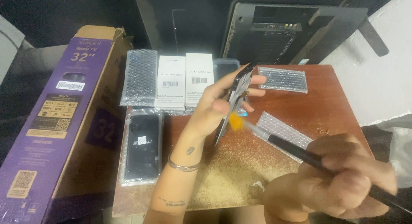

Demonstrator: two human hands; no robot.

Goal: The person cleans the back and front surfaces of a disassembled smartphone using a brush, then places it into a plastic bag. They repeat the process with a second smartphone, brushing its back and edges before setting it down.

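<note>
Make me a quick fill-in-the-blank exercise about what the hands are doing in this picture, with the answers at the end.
1. The left hand holds a dark phone on its ____, above the wooden table.
2. The right hand grips a black brush whose bristle tip is ____ in colour.
3. Behind the phone stand two ____ boxes side by side.
4. A large ____ carton lies at the left.

Answers: edge; orange; white; purple
</note>
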